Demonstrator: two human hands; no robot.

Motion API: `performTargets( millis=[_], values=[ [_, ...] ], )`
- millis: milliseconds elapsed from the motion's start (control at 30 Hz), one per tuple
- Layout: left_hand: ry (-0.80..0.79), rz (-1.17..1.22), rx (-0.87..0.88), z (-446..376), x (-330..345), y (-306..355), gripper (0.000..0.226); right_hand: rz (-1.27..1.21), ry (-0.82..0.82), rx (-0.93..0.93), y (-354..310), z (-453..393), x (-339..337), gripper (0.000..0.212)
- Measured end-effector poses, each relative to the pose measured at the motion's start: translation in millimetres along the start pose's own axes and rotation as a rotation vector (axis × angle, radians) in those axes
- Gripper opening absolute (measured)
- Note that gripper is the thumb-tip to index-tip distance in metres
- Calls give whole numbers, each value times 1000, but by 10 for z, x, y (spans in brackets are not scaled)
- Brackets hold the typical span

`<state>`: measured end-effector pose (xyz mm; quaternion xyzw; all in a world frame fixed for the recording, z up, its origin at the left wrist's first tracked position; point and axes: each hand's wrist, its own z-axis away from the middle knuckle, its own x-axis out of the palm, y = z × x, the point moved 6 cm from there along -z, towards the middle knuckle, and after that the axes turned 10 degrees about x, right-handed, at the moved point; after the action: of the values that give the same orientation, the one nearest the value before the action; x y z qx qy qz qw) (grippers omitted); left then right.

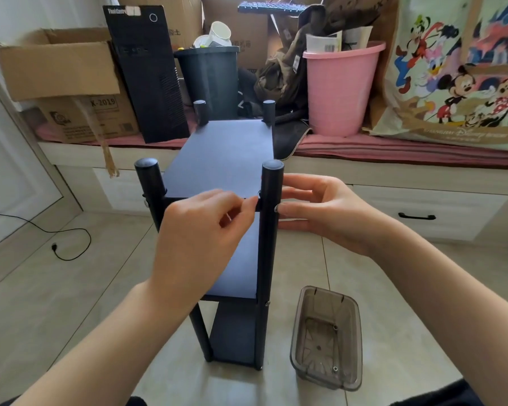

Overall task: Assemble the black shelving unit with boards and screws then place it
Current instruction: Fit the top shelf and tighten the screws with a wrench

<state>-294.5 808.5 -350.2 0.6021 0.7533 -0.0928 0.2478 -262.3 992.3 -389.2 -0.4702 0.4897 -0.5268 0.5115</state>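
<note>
**Inspector:** Structurally, the black shelving unit (220,230) was nearly complete; it stood upright on the tiled floor (56,303), three boards seated between four round posts, and screw heads showed on the near-right post (272,218) at the middle shelf.

**Clerk:** And the hands?

**Inspector:** The left hand (206,230) was curled in a pinch at the top board's (220,159) front corner, touching the post; whether it held a screw I could not tell; the right hand (320,209) had its fingers bent around that post from the other side, steadying it.

**Clerk:** Outstanding work?

**Inspector:** I judged that top joint unfinished; a few small fasteners lay in the smoky plastic tray (326,335) beside the unit; final placement remained.

**Clerk:** Condition?

**Inspector:** Matte black, boards level, posts capped; no damage visible.
</note>
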Motion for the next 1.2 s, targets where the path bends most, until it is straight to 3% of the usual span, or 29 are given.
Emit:
performTargets(
  millis=[100, 200, 267, 500, 933, 1033, 1200],
  values=[
    [16, -119, 105, -44, 70, 23, 25, 24, 13, 0, -11, 10, -15, 46],
    [-200, -197, 44, -30, 274, -64, 56, 44, 9, -4, -22, 22, -17, 45],
    [-280, -228, 34, -22, 350, -76, 65, 49, 4, 3, -19, 26, -17, 46],
    [-186, -175, -29, -23, 383, -80, 61, -25, -16, 77, -4, 16, -49, 35],
    [-103, -185, 10, -4, 367, -12, 49, -153, 23, 100, 206, 16, -267, 36],
    [-85, -185, 14, -3, 363, -8, 47, -91, 183, 236, 604, 2, -506, 29],
    [-47, -199, 27, 21, 387, -7, 44, 166, 342, 663, 1782, 175, -779, 22]
  ],
)
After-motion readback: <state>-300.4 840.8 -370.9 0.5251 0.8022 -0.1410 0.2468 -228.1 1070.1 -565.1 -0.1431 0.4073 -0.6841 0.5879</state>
